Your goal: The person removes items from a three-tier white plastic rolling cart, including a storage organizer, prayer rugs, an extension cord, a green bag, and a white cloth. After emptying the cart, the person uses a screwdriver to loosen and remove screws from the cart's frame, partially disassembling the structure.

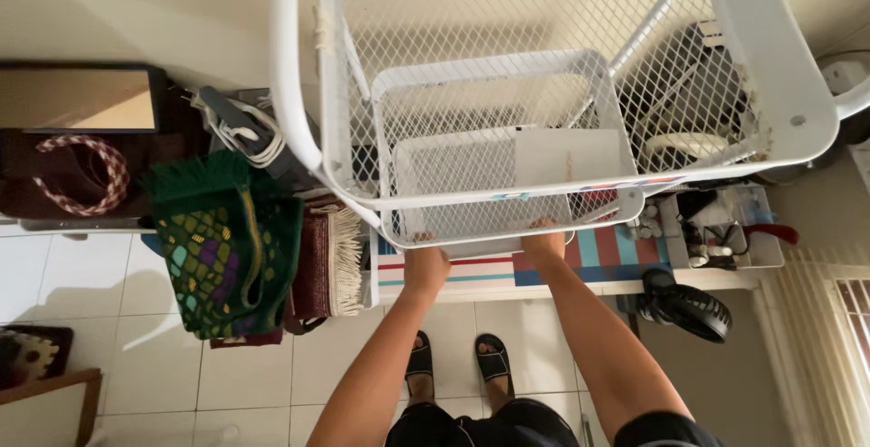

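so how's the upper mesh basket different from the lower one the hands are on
The upper mesh basket is larger and reaches past the top of the frame; the lower mesh basket sits beneath it and looks smaller. The upper basket is untouched, while the left hand and right hand grip the lower basket's front rim. The upper basket looks bare; under the lower basket's mesh pale flat sheets show. Both are white wire mesh with rounded rims.

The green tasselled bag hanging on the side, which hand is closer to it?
Left. The left hand grips the white mesh basket at its front edge, on the side of the green bag. The right hand grips the same edge farther away.
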